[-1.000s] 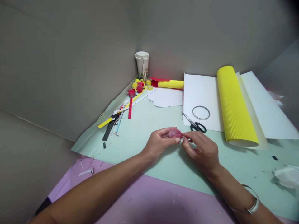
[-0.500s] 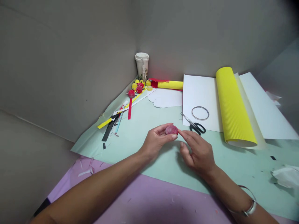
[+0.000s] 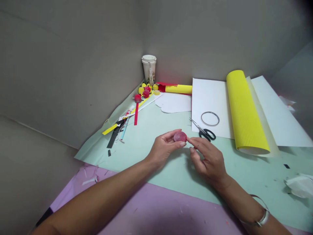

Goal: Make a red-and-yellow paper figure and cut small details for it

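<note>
Between the thumb and fingers of my left hand is a small red coiled paper disc, its face dotted with fine ridges. My right hand reaches in from the right; its index fingertip touches the disc's right edge. The right thumb stays apart from the index finger, and nothing is gripped between them. Black-handled scissors lie just beyond my right hand, partly on a white sheet.
A thin ring of tape rests on the sheet beside a yellow corrugated roll. At the back left stand a lidded cup and several red and yellow paper pieces. Paper strips lie left; crumpled tissue lies right.
My right thumb has shifted slightly, a little further from the disc. The left hand holds the disc almost unmoved, and the other things stay in place.
</note>
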{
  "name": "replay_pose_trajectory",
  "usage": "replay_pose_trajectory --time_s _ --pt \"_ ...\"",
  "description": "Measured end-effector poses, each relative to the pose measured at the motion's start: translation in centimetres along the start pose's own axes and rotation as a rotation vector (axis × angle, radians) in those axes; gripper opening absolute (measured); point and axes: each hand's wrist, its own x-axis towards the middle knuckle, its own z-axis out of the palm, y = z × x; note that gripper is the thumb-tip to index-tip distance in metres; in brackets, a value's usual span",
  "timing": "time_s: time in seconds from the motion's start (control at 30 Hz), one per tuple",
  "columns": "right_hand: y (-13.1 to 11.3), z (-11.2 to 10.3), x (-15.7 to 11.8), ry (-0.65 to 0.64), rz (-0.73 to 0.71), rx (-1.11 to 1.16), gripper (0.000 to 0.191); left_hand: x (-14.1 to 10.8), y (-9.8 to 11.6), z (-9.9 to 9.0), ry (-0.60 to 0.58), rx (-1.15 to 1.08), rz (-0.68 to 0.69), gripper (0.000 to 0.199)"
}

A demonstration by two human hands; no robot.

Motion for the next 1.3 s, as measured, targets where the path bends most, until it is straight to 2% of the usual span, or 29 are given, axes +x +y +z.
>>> replay_pose_trajectory --time_s 0.07,0.17,0.27,0.47,0.73,0.8,0.9,1.03,1.13,1.3 --pt "0.0 -0.1 0.1 0.013 0.039 0.035 0.041 0.0 0.0 0.0 -0.01 -0.006 0.008 0.059" --pt "0.2 -0.1 0.3 0.102 0.136 0.076 0.04 0.0 0.0 -0.1 -0.034 0.0 0.018 0.06" --pt "0.3 -0.1 0.2 0.145 0.185 0.107 0.045 0.0 -0.1 -0.3 -0.035 0.021 0.021 0.06" --pt "0.1 0.0 -0.6 0.058 0.142 0.156 0.061 -0.1 0.1 -0.2 0.005 0.091 0.035 0.059" --pt "-0.2 -0.2 -0.3 -0.005 0.167 0.193 0.058 -0.3 0.2 0.0 0.052 0.135 0.067 0.061" --pt "-0.1 -0.1 -0.1 0.034 0.24 0.199 0.055 -0.3 0.1 0.0 0.036 0.152 0.086 0.061" --pt "0.5 0.0 0.1 0.086 0.44 0.195 0.047 -0.3 -0.2 -0.1 -0.027 0.201 0.092 0.058" --pt "1.3 0.2 0.2 -0.005 0.657 0.325 0.044 -0.1 -0.7 -0.3 -0.128 0.27 0.067 0.056" --pt "1.4 0.3 0.2 -0.061 0.67 0.422 0.042 -0.1 -0.8 -0.4 -0.175 0.307 0.055 0.055" --pt "1.1 0.3 0.3 -0.093 0.677 0.447 0.04 -0.2 -0.8 -0.3 -0.154 0.302 0.037 0.043"
